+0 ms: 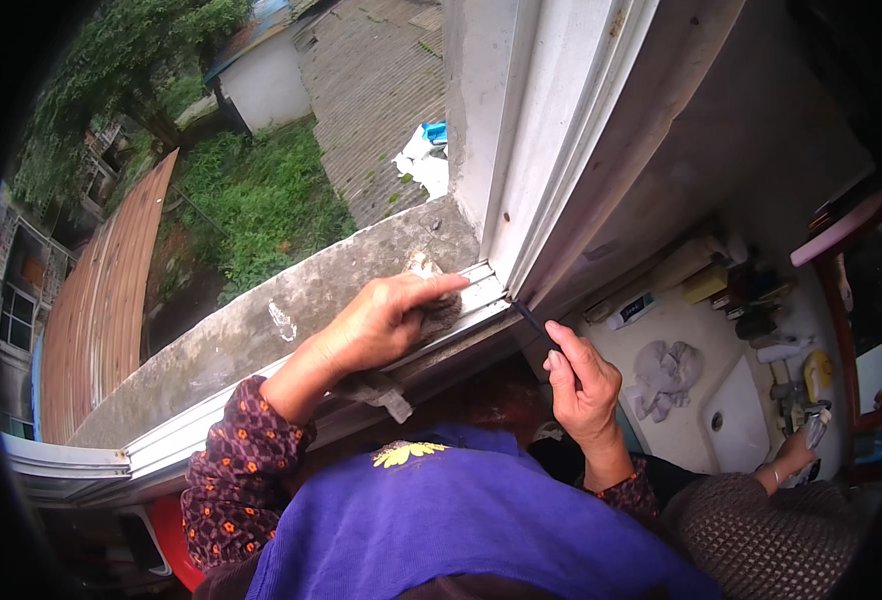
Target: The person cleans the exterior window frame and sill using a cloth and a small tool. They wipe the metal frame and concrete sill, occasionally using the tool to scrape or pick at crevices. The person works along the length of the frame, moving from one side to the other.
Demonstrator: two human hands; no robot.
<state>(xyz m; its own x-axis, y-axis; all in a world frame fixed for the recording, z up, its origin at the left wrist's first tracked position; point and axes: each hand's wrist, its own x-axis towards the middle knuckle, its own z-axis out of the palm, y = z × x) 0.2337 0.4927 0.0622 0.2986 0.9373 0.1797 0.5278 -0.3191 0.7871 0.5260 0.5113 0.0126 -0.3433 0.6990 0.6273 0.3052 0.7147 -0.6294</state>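
Observation:
My left hand (381,319) rests at the white window sill track (478,298), its index finger extended along the rail and its other fingers bunched over a dirty grey cloth (441,313). A loose end of cloth (387,397) hangs below that hand on the room side. Between the thumb and fingers of my right hand (583,379) is a thin dark stick-like tool (535,320); its far end meets the corner where the track joins the upright window frame (553,150). The exact kind of tool cannot be told.
Outside the track runs a weathered concrete ledge (313,289). At the right are a white sink (737,420), a crumpled cloth (666,375), a tube (631,310) and a yellow bottle (817,375). Another person's hand (792,454) is near the sink. A red object (171,536) stands lower left.

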